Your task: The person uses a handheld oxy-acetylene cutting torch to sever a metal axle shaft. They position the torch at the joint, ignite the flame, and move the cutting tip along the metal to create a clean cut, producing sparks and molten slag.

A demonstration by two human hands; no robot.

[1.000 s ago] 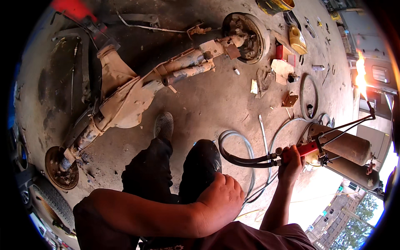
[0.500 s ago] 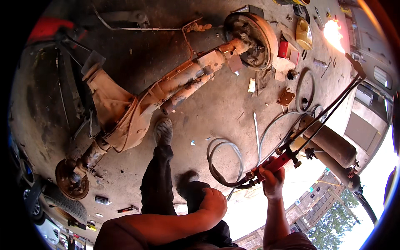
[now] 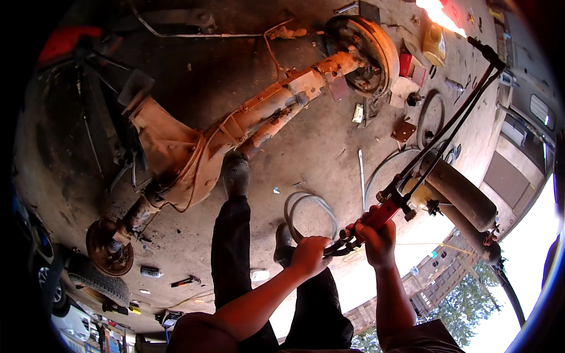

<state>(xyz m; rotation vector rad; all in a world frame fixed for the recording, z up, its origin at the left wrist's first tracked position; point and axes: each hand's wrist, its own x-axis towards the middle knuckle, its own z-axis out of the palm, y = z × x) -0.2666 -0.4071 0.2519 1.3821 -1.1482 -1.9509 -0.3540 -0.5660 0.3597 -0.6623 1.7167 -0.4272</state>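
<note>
Main risk: the flame (image 3: 440, 16) overlaps the yellow jug (image 3: 434, 47) in our view, gap unclear; if we dip the torch (image 3: 384, 214), the jug could scorch or catch. Hoses (image 3: 336, 250) loop beside our right shoe (image 3: 283, 235), so a snag could jerk it. Pose: our right hand (image 3: 379, 240) wraps the torch's red handle, forearm raised, torch slanting up right. Left hand (image 3: 311, 256) curls at the hoses; can't tell if it's gripping.
</note>
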